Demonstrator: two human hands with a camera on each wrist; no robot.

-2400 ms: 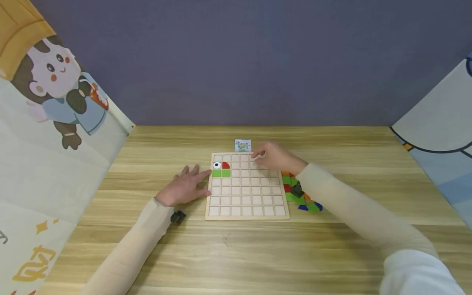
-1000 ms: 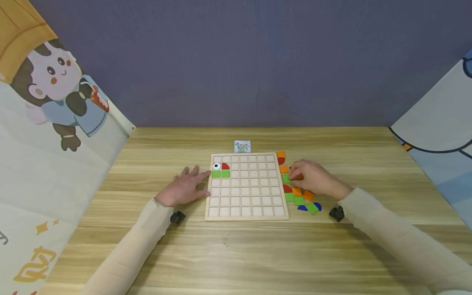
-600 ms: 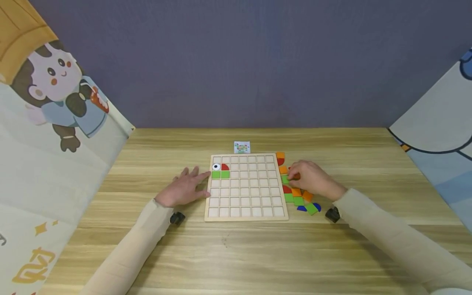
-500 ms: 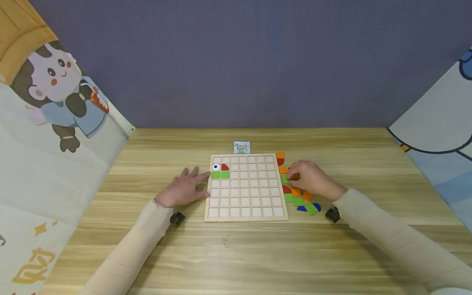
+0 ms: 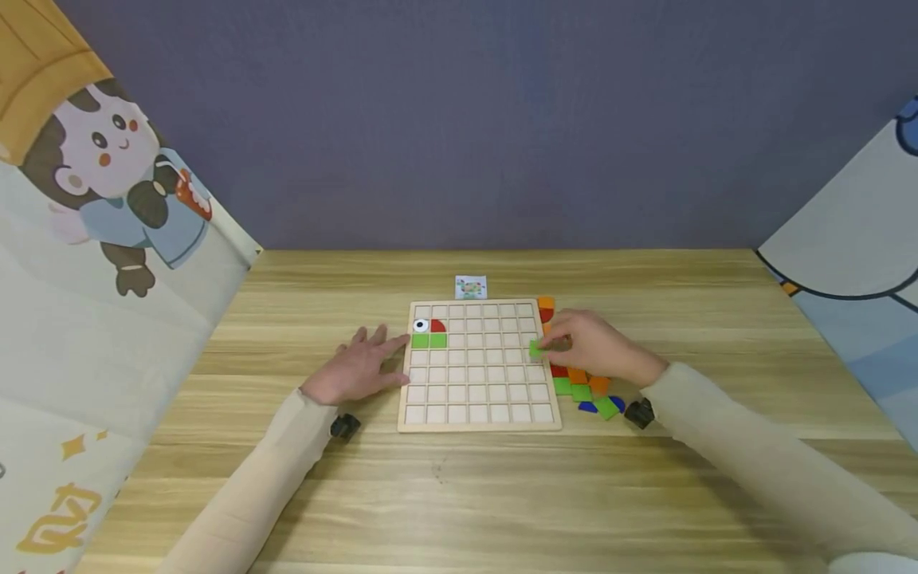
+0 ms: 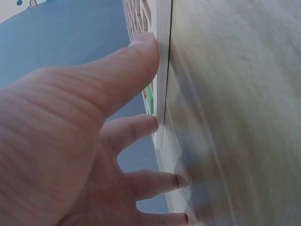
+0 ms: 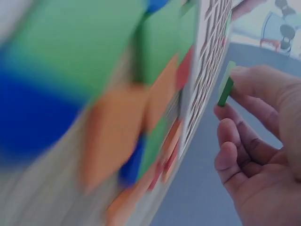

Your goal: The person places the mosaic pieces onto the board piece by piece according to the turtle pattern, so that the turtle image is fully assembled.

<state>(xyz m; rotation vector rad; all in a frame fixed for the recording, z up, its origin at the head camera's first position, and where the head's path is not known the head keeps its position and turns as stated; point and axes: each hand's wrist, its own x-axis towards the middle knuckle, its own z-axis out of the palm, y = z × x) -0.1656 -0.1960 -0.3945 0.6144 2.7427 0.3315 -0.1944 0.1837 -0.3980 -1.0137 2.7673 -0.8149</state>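
Note:
A square wooden grid board [image 5: 476, 385] lies on the table. Near its upper left corner sit a round eye tile [image 5: 421, 325], a red quarter-round tile [image 5: 437, 326] and two green square tiles [image 5: 429, 340]. My right hand [image 5: 591, 347] pinches a green square tile [image 5: 535, 349] between thumb and finger, over the board's right edge; the right wrist view shows this green tile [image 7: 226, 84] raised off the surface. My left hand [image 5: 358, 368] is spread flat at the board's left edge, thumb [image 6: 141, 56] and index fingertip touching the rim.
Loose orange, green, red and blue tiles [image 5: 581, 392] lie beside the board's right edge, some partly under the right hand in view. A small picture card [image 5: 470, 287] lies just behind the board. A dark panel [image 5: 502, 127] rises at the table's back edge.
My right hand went from the board's top to the loose tiles, took a green square tile there, and has moved left with it over the board's edge. My left hand stays put.

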